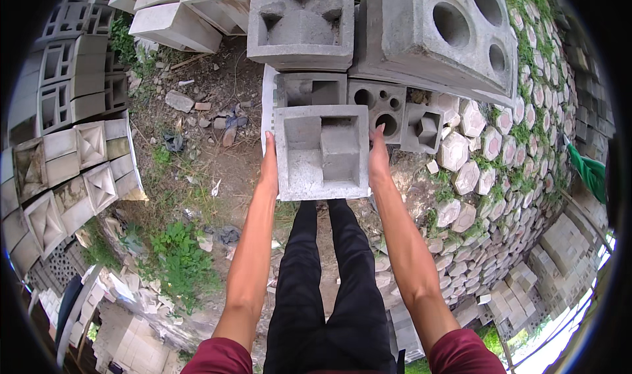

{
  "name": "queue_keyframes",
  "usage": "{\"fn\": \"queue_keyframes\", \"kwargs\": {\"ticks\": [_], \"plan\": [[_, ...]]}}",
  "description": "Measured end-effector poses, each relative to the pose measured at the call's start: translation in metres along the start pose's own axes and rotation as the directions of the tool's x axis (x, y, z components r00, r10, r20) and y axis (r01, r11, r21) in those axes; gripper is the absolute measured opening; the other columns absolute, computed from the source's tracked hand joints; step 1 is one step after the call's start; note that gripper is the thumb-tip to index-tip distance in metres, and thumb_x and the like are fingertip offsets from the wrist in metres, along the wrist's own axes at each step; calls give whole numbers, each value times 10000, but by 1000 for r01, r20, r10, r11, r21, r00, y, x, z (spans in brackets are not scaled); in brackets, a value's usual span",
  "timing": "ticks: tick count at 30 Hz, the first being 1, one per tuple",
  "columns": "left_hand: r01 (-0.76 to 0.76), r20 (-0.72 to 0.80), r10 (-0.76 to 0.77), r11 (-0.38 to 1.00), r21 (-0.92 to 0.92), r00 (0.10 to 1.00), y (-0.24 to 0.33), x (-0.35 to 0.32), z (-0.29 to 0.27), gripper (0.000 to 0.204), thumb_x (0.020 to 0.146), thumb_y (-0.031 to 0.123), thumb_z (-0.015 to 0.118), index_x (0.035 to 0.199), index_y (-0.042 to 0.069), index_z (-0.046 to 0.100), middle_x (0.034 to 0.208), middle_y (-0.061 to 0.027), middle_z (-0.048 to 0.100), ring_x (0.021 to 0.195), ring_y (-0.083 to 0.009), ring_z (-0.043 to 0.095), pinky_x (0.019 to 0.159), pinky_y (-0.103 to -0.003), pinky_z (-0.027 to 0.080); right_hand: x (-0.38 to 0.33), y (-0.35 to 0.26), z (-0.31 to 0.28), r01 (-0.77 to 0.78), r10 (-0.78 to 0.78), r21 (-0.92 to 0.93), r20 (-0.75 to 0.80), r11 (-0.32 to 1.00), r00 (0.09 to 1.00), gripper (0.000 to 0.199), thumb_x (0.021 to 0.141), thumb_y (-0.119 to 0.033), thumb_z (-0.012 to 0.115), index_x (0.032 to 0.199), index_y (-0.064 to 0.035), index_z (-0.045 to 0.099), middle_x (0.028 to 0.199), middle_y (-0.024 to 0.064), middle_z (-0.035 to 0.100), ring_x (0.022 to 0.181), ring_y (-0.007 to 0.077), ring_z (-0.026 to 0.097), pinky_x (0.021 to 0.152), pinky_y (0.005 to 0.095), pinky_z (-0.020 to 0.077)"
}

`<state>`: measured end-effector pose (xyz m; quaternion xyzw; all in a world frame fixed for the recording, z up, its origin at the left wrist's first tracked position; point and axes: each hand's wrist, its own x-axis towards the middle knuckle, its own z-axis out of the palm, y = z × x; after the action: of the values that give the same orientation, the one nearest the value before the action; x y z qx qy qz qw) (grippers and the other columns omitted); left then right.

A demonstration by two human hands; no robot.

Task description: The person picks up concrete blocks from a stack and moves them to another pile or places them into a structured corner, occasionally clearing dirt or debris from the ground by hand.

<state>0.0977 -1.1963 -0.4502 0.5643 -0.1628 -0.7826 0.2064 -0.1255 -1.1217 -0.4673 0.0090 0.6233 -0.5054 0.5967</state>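
Between my two hands I hold a square grey concrete block with stepped square recesses in its face. My left hand presses flat along the block's left side. On its right side lies my right hand, thumb toward the far edge. Just beyond the held block is a similar recessed block, partly covered by it. To the right of that stand a block with round holes and a smaller block with a tilted square inset.
Ahead rise a large recessed block and a big round-holed block. Hexagonal pavers cover the right side. Stacked patterned blocks line the left. Stone rubble and green weeds lie on the dirt.
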Motion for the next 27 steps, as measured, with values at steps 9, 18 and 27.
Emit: {"fn": "queue_keyframes", "kwargs": {"ticks": [9,18,27], "plan": [[171,128,-140,946,-275,982,7,-206,25,830,879,673,269,1414,39,269,1396,-163,371,1263,-326,388,1044,-441,326,-250,-80,-9,181,-177,246,-39,952,983,707,933,-542,352,1330,43,383,1255,142,498,1133,210,474,974,340,357],[183,280,-210,976,120,937,43,-363,88,706,925,583,279,1344,28,398,1324,-129,474,1227,-281,432,1040,-384,331,-462,-40,-22,180,20,494,-373,851,928,376,950,-331,467,1051,-6,626,949,59,651,803,129,605,716,277,491],[136,377,-398,817,560,836,34,-452,145,552,944,437,345,1262,10,488,1252,-115,535,1162,-279,486,1017,-399,352,-602,14,-11,513,-38,510,-683,690,730,400,930,-361,492,1024,-4,645,930,55,647,805,132,594,723,280,476]]}}
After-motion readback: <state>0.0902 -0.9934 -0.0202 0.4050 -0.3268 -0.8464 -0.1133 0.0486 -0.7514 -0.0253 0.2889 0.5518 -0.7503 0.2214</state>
